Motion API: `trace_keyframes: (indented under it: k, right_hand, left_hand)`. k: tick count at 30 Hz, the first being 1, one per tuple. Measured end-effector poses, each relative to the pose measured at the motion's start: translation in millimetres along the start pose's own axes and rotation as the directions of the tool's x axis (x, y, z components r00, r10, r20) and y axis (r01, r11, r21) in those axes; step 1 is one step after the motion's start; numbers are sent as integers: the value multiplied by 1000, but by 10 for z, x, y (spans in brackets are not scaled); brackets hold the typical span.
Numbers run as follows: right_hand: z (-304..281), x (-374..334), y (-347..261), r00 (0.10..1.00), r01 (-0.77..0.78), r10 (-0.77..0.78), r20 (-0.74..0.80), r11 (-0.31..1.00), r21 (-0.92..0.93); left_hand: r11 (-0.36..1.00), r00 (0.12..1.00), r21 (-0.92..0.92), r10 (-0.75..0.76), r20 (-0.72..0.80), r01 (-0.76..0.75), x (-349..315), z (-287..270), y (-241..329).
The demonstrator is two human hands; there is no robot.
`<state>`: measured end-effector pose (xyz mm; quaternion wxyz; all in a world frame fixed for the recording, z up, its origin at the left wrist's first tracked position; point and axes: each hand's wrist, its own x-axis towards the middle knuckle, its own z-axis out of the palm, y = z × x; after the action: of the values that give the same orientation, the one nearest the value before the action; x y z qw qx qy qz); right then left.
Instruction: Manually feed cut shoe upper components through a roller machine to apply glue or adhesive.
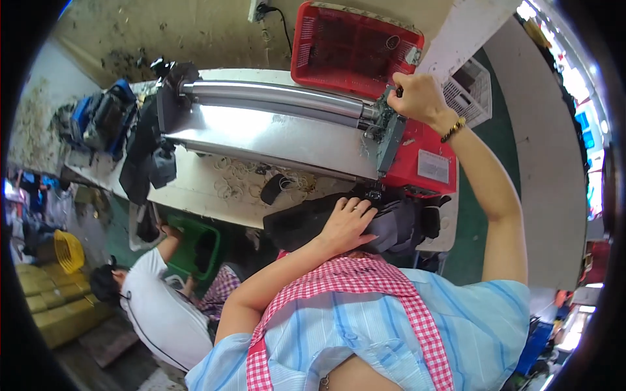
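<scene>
My left hand [345, 227] lies on a pile of dark fabric pieces [300, 218] at the front edge of the bench, fingers stretched out and slightly apart. Behind the pile stands a roller machine with a long shiny metal roller [280, 94] and a smooth metal plate [261, 130] sloping towards me. My right hand [420, 98] is raised over the machine's right end, closed round a dark knob [399, 91] that mostly hides inside the fist. Below it sits the greasy grey-green end plate [391, 146].
A red basket [355, 78] stands behind the machine, and a red box [424, 166] at its right. Pale rings [228, 186] litter the bench. Dark bundles [98, 120] lie at the left. A person in a white top [160, 306] bends by a green crate [212, 244].
</scene>
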<state>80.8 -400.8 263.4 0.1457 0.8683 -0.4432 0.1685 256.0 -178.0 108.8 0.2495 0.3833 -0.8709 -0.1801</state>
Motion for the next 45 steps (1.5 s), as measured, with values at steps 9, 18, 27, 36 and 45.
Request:
trace_keyframes:
  k: [9, 18, 27, 36, 45]
  right_hand:
    - [-71, 133, -441, 976, 144, -190, -104, 926, -348]
    - [1128, 627, -1264, 933, -256, 165, 320, 929, 268]
    - [1235, 1227, -1801, 876, -294, 132, 464, 909, 296]
    - [1051, 1633, -1173, 634, -202, -427, 645, 713, 671]
    - [1835, 1673, -617, 158, -487, -476, 865, 725, 487]
  left_hand:
    - [998, 997, -60, -28, 74, 32, 70, 138, -44]
    - [962, 957, -246, 45, -285, -119, -89, 46, -158]
    - [935, 968, -321, 75, -241, -153, -32, -214, -170]
    - [519, 529, -378, -844, -84, 767, -234, -1313, -805]
    - [810, 794, 328, -250, -555, 485, 633, -1301, -984]
